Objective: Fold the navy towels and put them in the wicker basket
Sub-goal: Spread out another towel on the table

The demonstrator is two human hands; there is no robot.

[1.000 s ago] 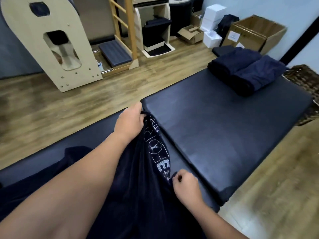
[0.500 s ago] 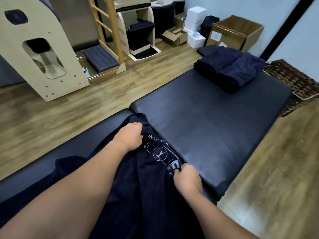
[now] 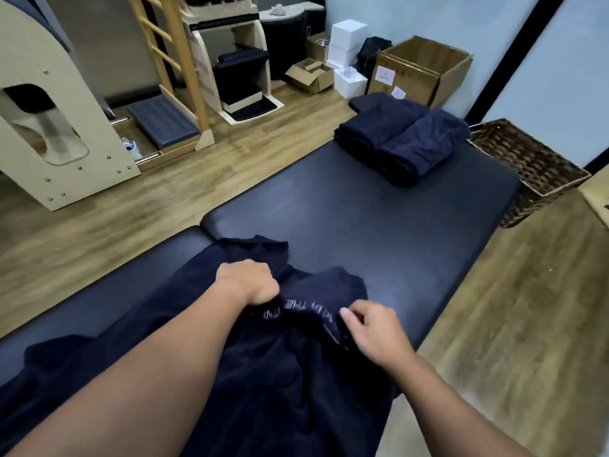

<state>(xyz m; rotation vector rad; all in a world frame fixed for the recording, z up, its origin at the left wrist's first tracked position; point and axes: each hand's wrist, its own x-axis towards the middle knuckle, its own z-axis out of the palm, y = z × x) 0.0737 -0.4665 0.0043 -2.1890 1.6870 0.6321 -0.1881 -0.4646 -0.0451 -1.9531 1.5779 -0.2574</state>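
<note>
1. Head view: a loose navy towel with pale printed lettering (image 3: 263, 367) was seen spread rumpled across the near end of a black padded bench (image 3: 379, 219), its far edge bunched up between two bare hands.
2. The left hand (image 3: 248, 282) was closed in a fist on the towel's bunched upper edge, knuckles turned up.
3. The right hand (image 3: 375, 328) was held just beside the lettered hem, thumb and fingers curled at the cloth; whether the fabric was actually pinched could not be told, as the hand was blurred.
4. Two folded navy towels (image 3: 403, 143) were laid side by side, touching, at the far end of the bench.
5. A dark brown woven wicker basket (image 3: 530, 169) was set on the wooden plank floor (image 3: 494, 308) just beyond the bench's far right corner.
6. An open brown cardboard box (image 3: 423, 70) was stood near the wall behind the folded towels.
</note>
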